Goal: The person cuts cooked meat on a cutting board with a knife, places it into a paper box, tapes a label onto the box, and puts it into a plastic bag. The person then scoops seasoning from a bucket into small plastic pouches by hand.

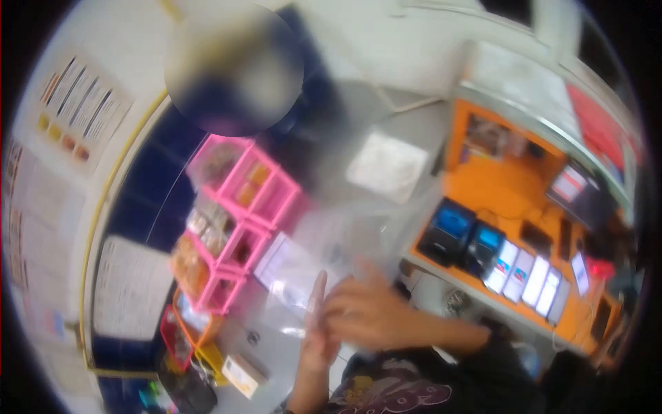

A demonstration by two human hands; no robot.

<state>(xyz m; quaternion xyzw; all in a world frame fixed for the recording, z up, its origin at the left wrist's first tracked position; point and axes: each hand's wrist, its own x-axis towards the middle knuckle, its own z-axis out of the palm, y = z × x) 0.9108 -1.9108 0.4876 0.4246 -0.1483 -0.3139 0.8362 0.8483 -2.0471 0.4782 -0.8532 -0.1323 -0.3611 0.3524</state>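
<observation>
My left hand is raised at the lower middle of the head view, with one finger stretched upward. Its other fingers are partly covered by my right hand, which lies across it and is smeared by motion. The two hands touch or overlap. Just beyond the left hand, shiny clear plastic catches the light over a white sheet on the grey table; whether a hand grips this plastic cannot be made out.
A pink compartment rack with packed items stands left of the hands. Nearer are an orange bin and a small white box. To the right, an orange desk bears blue-black devices and several phones. A white square lies farther back.
</observation>
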